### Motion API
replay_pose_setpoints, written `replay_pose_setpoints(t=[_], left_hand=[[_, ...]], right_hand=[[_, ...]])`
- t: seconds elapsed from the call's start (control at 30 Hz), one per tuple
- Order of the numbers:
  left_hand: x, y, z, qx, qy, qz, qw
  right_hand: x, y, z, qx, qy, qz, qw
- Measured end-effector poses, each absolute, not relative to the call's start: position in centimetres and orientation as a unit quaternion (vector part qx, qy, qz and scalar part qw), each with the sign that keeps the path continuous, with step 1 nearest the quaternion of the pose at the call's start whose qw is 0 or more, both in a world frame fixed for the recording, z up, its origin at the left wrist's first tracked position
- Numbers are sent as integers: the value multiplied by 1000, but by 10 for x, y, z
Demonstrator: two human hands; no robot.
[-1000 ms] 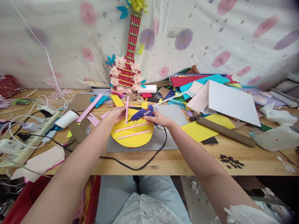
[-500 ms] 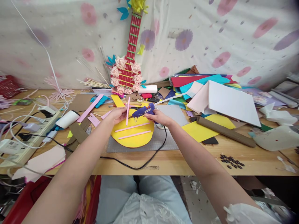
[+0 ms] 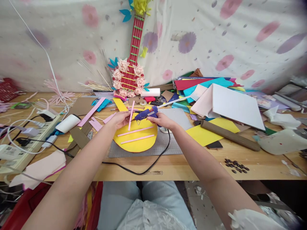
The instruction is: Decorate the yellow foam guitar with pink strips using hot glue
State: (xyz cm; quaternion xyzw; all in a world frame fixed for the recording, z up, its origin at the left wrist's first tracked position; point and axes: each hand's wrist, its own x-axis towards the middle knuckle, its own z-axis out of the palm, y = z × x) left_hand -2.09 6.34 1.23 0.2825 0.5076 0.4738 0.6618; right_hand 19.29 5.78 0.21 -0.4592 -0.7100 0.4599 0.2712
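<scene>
A narrow pink strip [image 3: 131, 115] stands nearly upright between the closed fingers of my left hand [image 3: 122, 118]. My right hand [image 3: 160, 119] is wrapped round a blue hot glue gun [image 3: 146, 114], its nozzle pointing left at the strip. Both are over a yellow guitar-shaped piece [image 3: 137, 147], whose round body carries two pink strips [image 3: 137, 139] lying roughly parallel. Beneath it lies a grey cutting mat [image 3: 117, 152]. The glue gun's black cord [image 3: 141, 173] loops down to the left across the table.
A red paper guitar [image 3: 130, 76] with pink flowers leans on the back curtain. At left are a power strip [image 3: 51, 126] and cables. Coloured sheets, a white board [image 3: 236, 105] and a brown roll [image 3: 230, 134] lie right, with several dark beads [image 3: 236, 166] near the front edge.
The pink strip in my left hand has tilted slightly, its top leaning right. The glue gun stays close beside it, and the whole view has shifted a little.
</scene>
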Motion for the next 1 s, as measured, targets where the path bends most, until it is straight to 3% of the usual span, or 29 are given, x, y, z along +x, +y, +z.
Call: replay_pose_setpoints(t=[1.0], left_hand=[[-27, 56, 11, 318, 526, 438, 656]], right_hand=[[192, 71, 6, -507, -701, 406, 295]])
